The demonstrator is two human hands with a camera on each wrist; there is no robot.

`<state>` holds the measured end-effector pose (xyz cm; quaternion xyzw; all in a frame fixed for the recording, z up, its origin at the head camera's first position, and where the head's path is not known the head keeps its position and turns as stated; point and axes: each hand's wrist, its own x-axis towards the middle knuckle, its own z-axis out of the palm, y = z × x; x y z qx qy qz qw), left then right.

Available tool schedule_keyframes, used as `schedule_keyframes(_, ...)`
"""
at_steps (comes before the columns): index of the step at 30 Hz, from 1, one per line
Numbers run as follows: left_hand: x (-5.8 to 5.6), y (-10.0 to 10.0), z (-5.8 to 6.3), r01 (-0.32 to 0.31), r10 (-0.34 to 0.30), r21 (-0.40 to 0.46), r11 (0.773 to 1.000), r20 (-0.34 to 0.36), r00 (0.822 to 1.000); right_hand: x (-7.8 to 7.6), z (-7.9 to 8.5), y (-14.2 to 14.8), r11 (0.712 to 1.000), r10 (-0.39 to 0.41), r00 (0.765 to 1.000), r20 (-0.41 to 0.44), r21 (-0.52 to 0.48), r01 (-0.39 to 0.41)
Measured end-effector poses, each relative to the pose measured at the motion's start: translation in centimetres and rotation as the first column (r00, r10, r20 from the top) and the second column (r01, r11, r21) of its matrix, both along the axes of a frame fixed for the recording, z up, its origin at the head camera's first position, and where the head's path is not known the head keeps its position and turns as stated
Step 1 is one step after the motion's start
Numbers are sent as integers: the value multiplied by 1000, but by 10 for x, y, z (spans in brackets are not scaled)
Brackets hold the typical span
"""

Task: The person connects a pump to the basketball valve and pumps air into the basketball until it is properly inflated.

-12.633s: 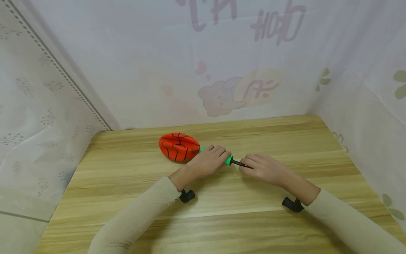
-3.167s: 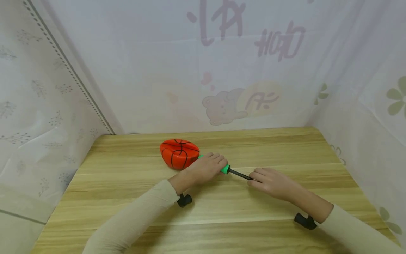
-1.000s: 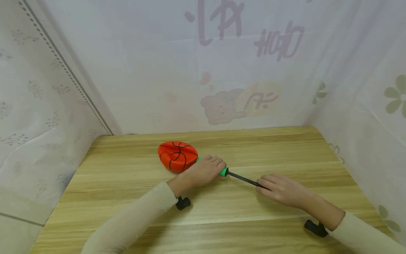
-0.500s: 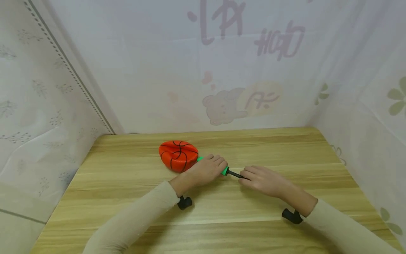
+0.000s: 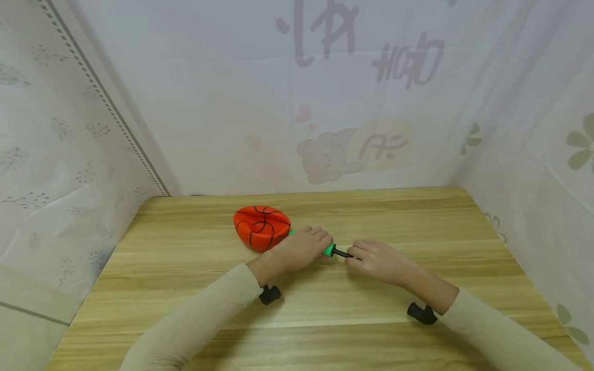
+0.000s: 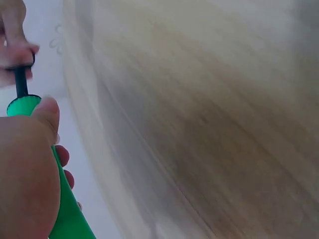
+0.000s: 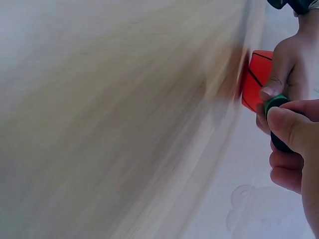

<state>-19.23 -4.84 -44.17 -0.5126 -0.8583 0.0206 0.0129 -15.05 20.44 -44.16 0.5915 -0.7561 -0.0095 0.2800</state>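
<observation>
A crumpled, partly flat orange-red basketball with black lines lies toward the back of the table, left of both hands. From its right side runs a green hand pump. My left hand is wrapped round the pump's green barrel, thumb along it in the left wrist view. Fingers of my right hand grip the black handle at the pump's other end. Only a short length of the black rod shows between barrel and right hand. Where pump meets ball is mostly hidden by the left hand.
The wood-grain table ends at a pale printed curtain behind it, with more curtain at both sides. Black wrist mounts sit under both wrists, near the tabletop.
Over the last second my right hand has moved left toward the left hand, pushing the pump's rod mostly into the barrel. The left hand has kept its grip. The ball looks little changed since then.
</observation>
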Motion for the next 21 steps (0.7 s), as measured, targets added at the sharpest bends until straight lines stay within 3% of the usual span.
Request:
schedule_keyframes(5, 1, -4, 1, 13, -13, 15, 1000, -4, 1000, 14, 3, 20, 999, 20, 999, 36, -26, -20)
schedule_keyframes(13, 0, -5, 1, 28, -28, 21, 999, 4, 1000, 36, 7, 47, 999, -31, 999, 16, -20, 31)
schedule_keyframes(21, 0, -3, 0, 31, -31, 5, 999, -23, 999, 36, 12, 48, 999, -42, 998, 35, -4, 43)
